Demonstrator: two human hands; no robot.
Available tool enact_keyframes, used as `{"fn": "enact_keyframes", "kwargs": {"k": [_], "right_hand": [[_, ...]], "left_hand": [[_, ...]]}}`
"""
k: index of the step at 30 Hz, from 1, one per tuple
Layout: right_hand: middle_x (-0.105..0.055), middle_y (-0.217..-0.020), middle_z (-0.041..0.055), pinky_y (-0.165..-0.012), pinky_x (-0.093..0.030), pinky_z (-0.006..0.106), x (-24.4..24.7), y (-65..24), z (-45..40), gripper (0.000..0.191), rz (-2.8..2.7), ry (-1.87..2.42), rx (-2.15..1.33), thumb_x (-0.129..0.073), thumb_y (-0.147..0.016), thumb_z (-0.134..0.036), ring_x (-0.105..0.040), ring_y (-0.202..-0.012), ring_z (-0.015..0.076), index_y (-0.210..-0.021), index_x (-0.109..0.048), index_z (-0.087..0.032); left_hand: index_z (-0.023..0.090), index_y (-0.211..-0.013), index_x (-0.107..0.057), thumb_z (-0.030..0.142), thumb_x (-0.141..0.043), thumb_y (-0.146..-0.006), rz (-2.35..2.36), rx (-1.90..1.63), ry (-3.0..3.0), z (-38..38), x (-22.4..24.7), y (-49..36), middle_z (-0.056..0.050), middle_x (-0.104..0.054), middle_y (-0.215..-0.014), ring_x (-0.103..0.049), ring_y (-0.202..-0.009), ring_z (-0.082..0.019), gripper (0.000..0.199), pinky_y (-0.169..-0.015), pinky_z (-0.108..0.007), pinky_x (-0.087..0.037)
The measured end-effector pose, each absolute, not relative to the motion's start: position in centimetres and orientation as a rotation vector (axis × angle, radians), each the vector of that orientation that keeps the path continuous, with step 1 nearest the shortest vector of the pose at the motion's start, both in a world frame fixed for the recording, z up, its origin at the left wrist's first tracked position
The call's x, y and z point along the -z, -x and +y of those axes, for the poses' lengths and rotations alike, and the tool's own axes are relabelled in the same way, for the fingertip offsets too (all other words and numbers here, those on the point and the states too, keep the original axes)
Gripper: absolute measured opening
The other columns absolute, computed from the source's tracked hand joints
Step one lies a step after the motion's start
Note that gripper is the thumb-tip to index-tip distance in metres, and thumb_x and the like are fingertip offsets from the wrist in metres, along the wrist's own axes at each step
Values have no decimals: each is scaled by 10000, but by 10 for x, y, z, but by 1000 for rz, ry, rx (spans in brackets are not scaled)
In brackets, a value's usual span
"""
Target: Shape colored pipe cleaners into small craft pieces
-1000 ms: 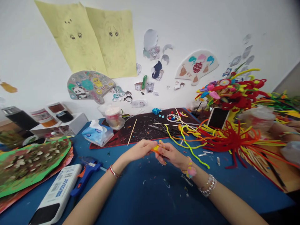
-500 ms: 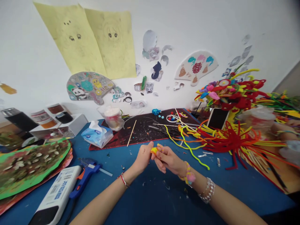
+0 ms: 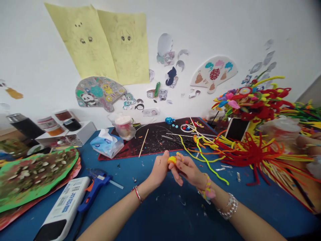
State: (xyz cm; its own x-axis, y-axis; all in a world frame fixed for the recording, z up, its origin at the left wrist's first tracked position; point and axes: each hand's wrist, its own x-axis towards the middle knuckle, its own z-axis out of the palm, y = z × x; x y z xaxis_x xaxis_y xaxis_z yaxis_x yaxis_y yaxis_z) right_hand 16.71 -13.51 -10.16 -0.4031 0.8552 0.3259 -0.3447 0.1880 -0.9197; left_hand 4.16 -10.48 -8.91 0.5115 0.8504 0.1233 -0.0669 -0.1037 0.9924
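A small yellow fuzzy piece (image 3: 172, 160) sits between my two hands, above the blue table. My left hand (image 3: 159, 169) is closed with its thumb up, its fingertips pressed on the piece from the left. From the right, my right hand (image 3: 187, 170) pinches the same piece between thumb and fingers, the lower fingers hanging loosely. A bit of pink and yellow fuzzy material (image 3: 179, 155) shows just above the right fingers. The fingertips hide part of what is held.
A blue glue gun (image 3: 96, 187) and a white power strip (image 3: 66, 204) lie left. Behind are a tissue pack (image 3: 107, 144), a dark mat (image 3: 155, 140) and a wooden stick (image 3: 143, 143). Pipe cleaners (image 3: 253, 154) and a phone (image 3: 237, 129) are right. Another person's hand (image 3: 307, 142) shows far right.
The whole view has shifted slightly, so things appear a little further right. Both hands still hold the yellow piece, with only a slight change in the right fingers.
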Motion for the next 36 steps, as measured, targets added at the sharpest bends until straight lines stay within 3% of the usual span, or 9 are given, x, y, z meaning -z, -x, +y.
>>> {"fn": "enact_keyframes", "kwargs": {"k": [3, 7, 12, 15, 19, 24, 28, 32, 36], "right_hand": [[-525, -471, -9, -434, -384, 239, 92, -188, -125, 402, -1443, 608, -1302, -381, -854, -472, -485, -385, 100, -751, -581, -140], [-474, -486, -26, -441, -372, 237, 81, -239, -101, 392, -1165, 814, -840, -342, -854, -488, -458, -413, 102, -681, -518, -183], [-568, -610, 38, -525, -384, 243, 92, -298, -81, 443, -1333, 1886, -112, -295, -843, -482, -526, -551, 135, -705, -565, -159], [-601, -612, 45, -526, -360, 241, 106, -304, -79, 318, -1428, 2120, -7, -469, -767, -437, -550, -585, 157, -655, -602, -171], [-647, -726, 48, -545, -358, 243, 115, -295, -81, 174, -1480, 2217, 51, -503, -759, -321, -578, -631, 163, -762, -639, -214], [-635, -824, 124, -619, -366, 291, 106, -302, -85, 301, -1440, 2245, 411, -360, -843, -255, -567, -758, 216, -869, -645, -163], [-636, -844, 134, -704, -372, 317, 99, -311, -90, 317, -1396, 2115, 801, -357, -845, -221, -513, -844, 239, -875, -656, -124], [-598, -1093, 105, -813, -373, 355, 92, -306, -93, 339, -1423, 1908, 849, -358, -846, -183, -474, -929, 234, -1098, -582, -144], [-553, -1190, 70, -894, -372, 356, 84, -280, -97, 352, -1517, 1626, 790, -362, -846, -162, -459, -1002, 214, -1137, -560, -147]], "left_hand": [[179, -444, -375, 614, -254, -796, 709, -830, -1400, -104, 83, -46, 17, -384, -380, -338, -386, -87, 573, -390, -218, -237], [187, -514, -302, 611, -322, -776, 602, -763, -1247, -97, 82, -49, 76, -234, -444, -229, -371, -51, 500, -386, -202, -205], [165, -709, -419, 474, -456, -785, 407, -723, -1198, -92, 80, -46, 43, -422, -621, -371, -435, -46, 321, -465, -204, -322], [159, -790, -453, 424, -481, -797, 408, -763, -1261, -93, 79, -42, 4, -512, -725, -475, -497, -69, 266, -514, -225, -373], [177, -880, -439, 423, -518, -778, 401, -794, -1223, -94, 80, -38, -19, -552, -810, -530, -537, -93, 278, -507, -232, -398], [182, -874, -438, 405, -532, -769, 398, -854, -1172, -91, 85, -35, -14, -551, -797, -513, -524, -88, 263, -498, -234, -412], [183, -863, -446, 347, -543, -768, 394, -858, -1099, -88, 89, -35, 39, -464, -659, -435, -476, -65, 213, -479, -216, -390], [171, -834, -457, 327, -577, -747, 404, -855, -1037, -88, 89, -36, 66, -362, -598, -360, -452, -46, 215, -468, -199, -363], [153, -736, -448, 355, -609, -727, 450, -889, -969, -81, 85, -33, 76, -311, -569, -296, -432, -27, 259, -437, -171, -301]]}}
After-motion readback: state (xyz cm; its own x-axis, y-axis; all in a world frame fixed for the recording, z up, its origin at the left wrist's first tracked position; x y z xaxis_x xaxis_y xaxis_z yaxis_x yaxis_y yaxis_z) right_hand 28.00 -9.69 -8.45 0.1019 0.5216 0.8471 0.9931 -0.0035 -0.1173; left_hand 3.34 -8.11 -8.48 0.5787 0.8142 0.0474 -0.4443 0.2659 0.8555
